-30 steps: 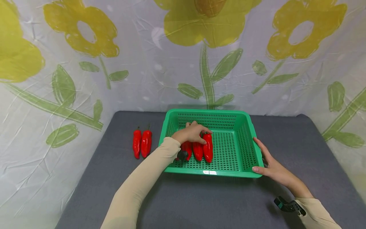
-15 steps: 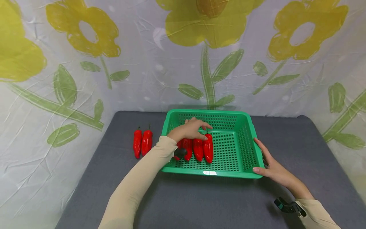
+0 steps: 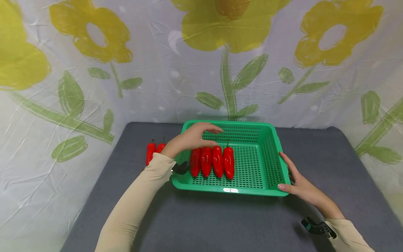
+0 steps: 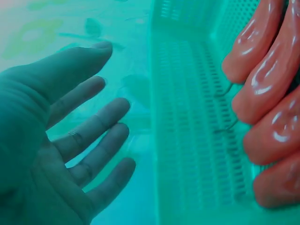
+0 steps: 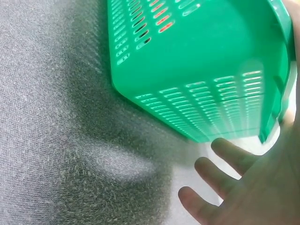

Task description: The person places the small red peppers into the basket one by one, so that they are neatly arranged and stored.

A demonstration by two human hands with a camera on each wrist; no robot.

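Several red peppers lie side by side, stems pointing away, in the left half of a green plastic basket. My left hand hovers over the basket's left end, fingers spread and holding nothing. In the left wrist view the left hand is apart from the peppers. At the basket's right front corner, my right hand touches the rim with thumb and forefinger. The other fingers of that hand extend straight below the rim in the right wrist view, off the basket wall.
Two more red peppers lie on the grey table left of the basket, partly covered by the left forearm. Behind the table hangs a white cloth with yellow flowers. Each wrist carries a dark strap.
My left hand has come away from the rightmost pepper in the basket and moved left and back. The right hand keeps its place on the rim.
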